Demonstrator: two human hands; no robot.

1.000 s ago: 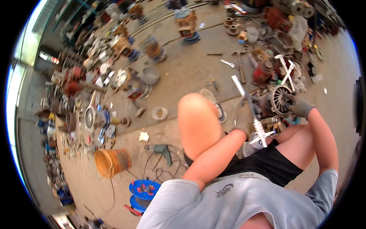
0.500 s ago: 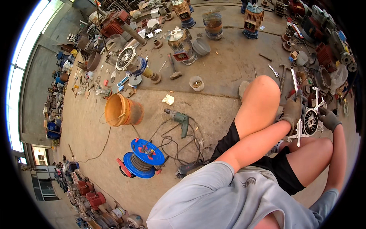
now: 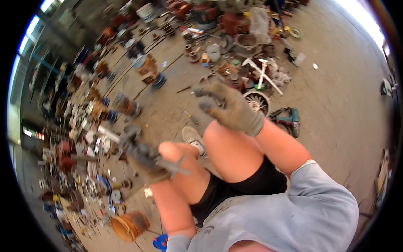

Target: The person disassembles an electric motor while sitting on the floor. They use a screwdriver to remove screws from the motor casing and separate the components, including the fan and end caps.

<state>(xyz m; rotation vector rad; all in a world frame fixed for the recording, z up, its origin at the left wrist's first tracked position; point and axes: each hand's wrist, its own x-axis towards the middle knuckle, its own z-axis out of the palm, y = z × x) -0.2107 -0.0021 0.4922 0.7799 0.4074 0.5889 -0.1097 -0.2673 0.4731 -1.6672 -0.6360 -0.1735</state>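
Note:
My left hand (image 3: pixel 147 161), in a dark grey work glove, is closed around a long silver vernier caliper (image 3: pixel 110 134). The caliper's jaws stick out on the near side of the glove, over my left leg. Motion blurs this hand and the tool. My right hand (image 3: pixel 233 108), gloved too, hangs above my right knee with its fingers apart and nothing in them. Just beyond its wrist is a round finned fan wheel (image 3: pixel 260 101), partly hidden by the glove. Pale crossed measuring tools (image 3: pixel 264 75), caliper-like in shape, lie past the wheel.
A green power drill (image 3: pixel 289 119) lies right of the fan wheel. Metal parts and a rusty round housing (image 3: pixel 246 44) crowd the floor ahead. Motors (image 3: pixel 146 69) stand to the left. An orange bucket (image 3: pixel 130 226) and part of a blue cable reel (image 3: pixel 160 242) are at lower left.
The view has swung to the right. My left hand has carried the caliper leftward, away from the fan wheel. My right hand has come off the wheel and the tool there, and its fingers have opened.

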